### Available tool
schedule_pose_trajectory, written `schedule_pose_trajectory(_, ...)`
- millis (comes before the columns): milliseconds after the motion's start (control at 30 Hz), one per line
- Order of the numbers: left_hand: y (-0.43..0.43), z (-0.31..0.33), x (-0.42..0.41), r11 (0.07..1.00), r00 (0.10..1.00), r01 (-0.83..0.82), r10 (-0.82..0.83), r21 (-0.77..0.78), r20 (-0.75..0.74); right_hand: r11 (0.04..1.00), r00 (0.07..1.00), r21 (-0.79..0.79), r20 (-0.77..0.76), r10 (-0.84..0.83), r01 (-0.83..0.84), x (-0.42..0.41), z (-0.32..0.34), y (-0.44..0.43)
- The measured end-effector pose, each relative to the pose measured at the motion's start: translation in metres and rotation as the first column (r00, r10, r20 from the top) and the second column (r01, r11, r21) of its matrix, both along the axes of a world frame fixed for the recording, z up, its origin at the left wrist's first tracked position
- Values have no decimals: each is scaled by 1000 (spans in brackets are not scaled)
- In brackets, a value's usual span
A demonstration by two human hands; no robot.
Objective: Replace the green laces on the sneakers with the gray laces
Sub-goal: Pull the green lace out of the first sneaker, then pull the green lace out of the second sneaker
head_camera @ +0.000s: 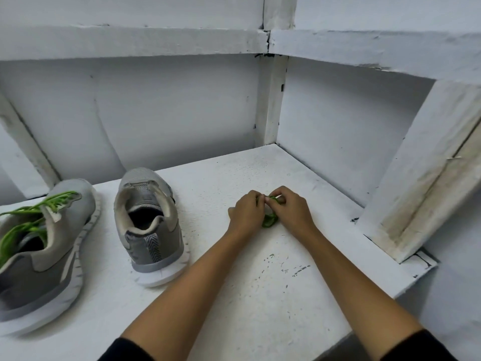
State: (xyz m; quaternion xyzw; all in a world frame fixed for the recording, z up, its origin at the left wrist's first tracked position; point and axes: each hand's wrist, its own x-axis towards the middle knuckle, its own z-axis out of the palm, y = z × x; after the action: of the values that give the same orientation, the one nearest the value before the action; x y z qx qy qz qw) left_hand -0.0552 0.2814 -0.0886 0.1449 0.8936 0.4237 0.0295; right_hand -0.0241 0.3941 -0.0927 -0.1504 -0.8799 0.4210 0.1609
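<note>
both our hands, left hand [246, 211] and right hand [291, 211], grip the bundled green lace [269, 220] on the counter [234, 295]; wind it tight so it stays coiled.

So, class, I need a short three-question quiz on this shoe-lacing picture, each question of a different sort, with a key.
1. True or false: the left sneaker is laced in green.
2. Both hands, the left hand and the right hand, are closed on what?
A. a gray lace
B. a bundled green lace
C. a shoe tongue
3. Fill in: the right sneaker shows ___ laces and stands with its heel towards the camera.

Key: 1 true; 2 B; 3 no.
</note>
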Motion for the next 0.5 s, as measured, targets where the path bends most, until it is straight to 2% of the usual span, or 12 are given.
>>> schedule_pose_trajectory(67,2,-8,-2,982,996,-15,-2,-186,-89,985,998,173,53,-37,27,-2,-6,4)
schedule_pose_trajectory(167,3,-9,-4,963,995,-38,11,-267,-100,927,990,374,127,-69,17,-5,-7,7)
schedule_pose_trajectory(267,1,0,-4,970,1000,-15,7,-245,-30,942,983,334,182,-21,-42,-7,-3,13)
schedule_pose_trajectory(333,-4,15,-3,984,1000,-14,15,-178,5,966,991,250,130,38,-70,-8,3,18)
schedule_pose_trajectory(500,-25,67,-2,994,987,-51,36,-95,-157,978,988,153,-28,150,-144,-5,49,2)
